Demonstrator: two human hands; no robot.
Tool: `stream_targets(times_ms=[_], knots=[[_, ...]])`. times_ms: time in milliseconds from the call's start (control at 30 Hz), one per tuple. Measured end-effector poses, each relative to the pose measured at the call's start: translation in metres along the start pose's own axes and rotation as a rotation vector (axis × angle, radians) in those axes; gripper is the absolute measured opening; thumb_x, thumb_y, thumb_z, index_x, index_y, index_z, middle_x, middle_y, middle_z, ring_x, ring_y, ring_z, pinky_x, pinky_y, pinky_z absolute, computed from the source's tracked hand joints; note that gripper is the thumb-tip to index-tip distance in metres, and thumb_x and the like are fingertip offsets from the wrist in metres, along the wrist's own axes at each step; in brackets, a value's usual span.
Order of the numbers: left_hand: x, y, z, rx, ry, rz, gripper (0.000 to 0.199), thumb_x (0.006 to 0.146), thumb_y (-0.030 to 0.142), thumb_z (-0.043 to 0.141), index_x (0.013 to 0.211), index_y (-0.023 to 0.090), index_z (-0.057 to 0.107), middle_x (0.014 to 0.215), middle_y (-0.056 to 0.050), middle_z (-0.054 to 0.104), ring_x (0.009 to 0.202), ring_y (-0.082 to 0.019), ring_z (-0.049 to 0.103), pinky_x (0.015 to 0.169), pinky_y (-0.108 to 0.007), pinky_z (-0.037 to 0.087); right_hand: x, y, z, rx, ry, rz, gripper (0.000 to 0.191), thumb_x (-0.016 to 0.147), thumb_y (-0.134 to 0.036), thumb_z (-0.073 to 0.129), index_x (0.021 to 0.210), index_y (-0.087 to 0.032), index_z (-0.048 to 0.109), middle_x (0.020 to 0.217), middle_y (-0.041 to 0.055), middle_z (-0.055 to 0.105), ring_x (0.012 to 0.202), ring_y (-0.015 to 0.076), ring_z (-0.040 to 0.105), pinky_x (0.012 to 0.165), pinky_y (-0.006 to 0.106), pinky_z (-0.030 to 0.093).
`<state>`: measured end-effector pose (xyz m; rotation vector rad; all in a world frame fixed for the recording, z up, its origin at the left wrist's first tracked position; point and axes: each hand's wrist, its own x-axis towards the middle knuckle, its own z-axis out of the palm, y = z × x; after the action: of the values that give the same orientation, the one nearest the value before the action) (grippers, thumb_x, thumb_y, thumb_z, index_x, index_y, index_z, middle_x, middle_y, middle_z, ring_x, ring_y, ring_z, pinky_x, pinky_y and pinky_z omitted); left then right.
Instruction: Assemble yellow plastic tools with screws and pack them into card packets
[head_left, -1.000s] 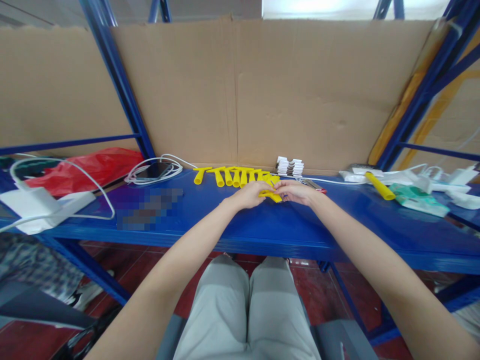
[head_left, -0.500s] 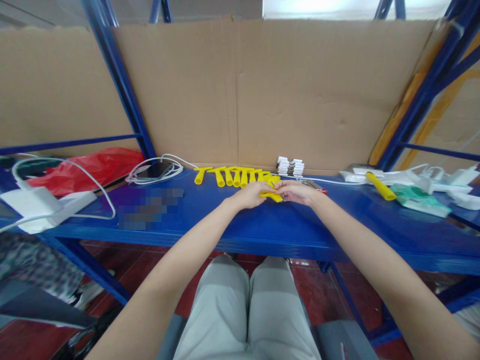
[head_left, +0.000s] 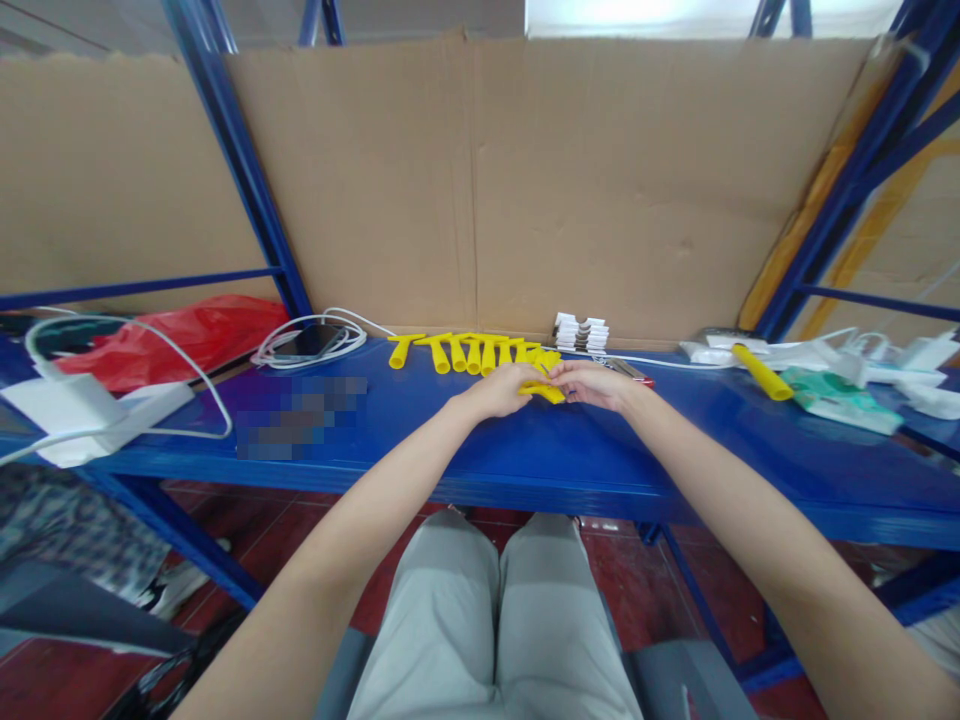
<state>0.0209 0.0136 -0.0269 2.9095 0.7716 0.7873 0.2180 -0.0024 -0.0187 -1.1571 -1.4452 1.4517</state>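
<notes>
Both hands meet around one yellow T-shaped plastic piece [head_left: 547, 393] just above the blue table [head_left: 420, 440]. My left hand [head_left: 499, 391] has its fingers closed on the piece's left side. From the right, my right hand [head_left: 587, 384] pinches it near its upper end. The fingers hide part of the piece. Right behind the hands, a row of similar yellow T-shaped pieces [head_left: 473, 355] lies along the back of the table, their round ends toward me. The rightmost pieces in the row overlap and are partly covered by my fingers.
Stacked white clips [head_left: 581, 333] stand at the back by a metal tool with red on it [head_left: 628, 372]. A yellow tube [head_left: 762, 374] and a green packet [head_left: 840, 398] lie right. Leftward are a coiled white cable [head_left: 349, 345], red plastic bag [head_left: 187, 340] and white charger [head_left: 75, 410]. Cardboard [head_left: 600, 190] rises behind.
</notes>
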Motion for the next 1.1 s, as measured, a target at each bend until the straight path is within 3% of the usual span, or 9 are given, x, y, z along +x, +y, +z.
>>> stream_targets(times_ms=[433,800,1100], knots=[[-0.0001,0.0041,-0.0008,0.037,-0.035,-0.050,0.042,0.074,-0.001,0.057,0.112,0.014,0.065,0.121,-0.011,0.066,0.114,-0.020,0.061,0.102,-0.038,0.044,0.0020,0.0020,0.0001,-0.040,0.002,-0.030,0.017,0.060,-0.006,0.069,0.068,-0.018,0.061,0.064,-0.0031,0.059,0.057,0.0074,0.051,0.052,0.020,0.038],[-0.0005,0.0009,0.0004,0.041,-0.035,-0.034,0.040,0.075,0.002,0.057,0.111,0.017,0.065,0.122,-0.008,0.066,0.114,-0.019,0.060,0.101,-0.037,0.045,0.0038,0.0035,-0.0033,-0.166,0.012,-0.058,0.014,0.055,-0.017,0.078,0.064,-0.018,0.067,0.068,0.0005,0.064,0.065,0.0103,0.053,0.056,0.022,0.040],[-0.0004,0.0030,0.0000,0.030,-0.030,-0.020,0.038,0.075,0.001,0.057,0.109,0.017,0.065,0.120,-0.007,0.067,0.113,-0.019,0.061,0.100,-0.034,0.045,0.0001,0.0003,-0.0032,-0.192,0.000,-0.032,0.012,0.055,-0.017,0.077,0.062,-0.018,0.068,0.066,-0.0004,0.064,0.064,0.0101,0.053,0.057,0.023,0.040]])
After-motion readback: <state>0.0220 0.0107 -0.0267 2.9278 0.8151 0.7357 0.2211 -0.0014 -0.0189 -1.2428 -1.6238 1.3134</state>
